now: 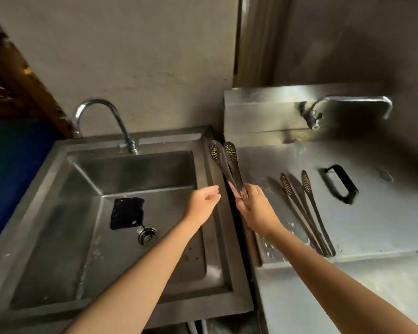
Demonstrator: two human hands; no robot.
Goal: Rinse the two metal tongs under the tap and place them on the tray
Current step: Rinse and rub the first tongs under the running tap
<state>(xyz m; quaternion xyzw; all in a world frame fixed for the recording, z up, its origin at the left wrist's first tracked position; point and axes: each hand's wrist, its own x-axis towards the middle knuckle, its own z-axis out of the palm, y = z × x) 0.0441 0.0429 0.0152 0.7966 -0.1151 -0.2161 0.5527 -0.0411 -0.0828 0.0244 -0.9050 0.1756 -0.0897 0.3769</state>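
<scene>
Sink station, head view.

- Steel sink (58, 213) is filling the left half; the flat steel tray (384, 225) is sitting to its right across a narrow dark gap.
- Curved tap (99, 109) is standing at the sink's back rim; no water showing. A second tap (348, 98) is sticking out of the splashback behind the tray.
- You are grasping one pair of tongs (234, 171) by the handle end in your right hand (256, 206), perforated tips pointing up and away, over the gap by the tray's left edge.
- The other tongs (315, 206) are lying flat on the tray, handle end at its front edge, tips splayed.
- Your left hand (203, 201) is hovering released over the sink's right rim, fingers relaxed, just beside the held tongs, carrying nothing.
- Black handle (339, 184) is lying mid-tray.
- Dark pad (127, 213) is lying on the sink floor, touching the drain (147, 235).
</scene>
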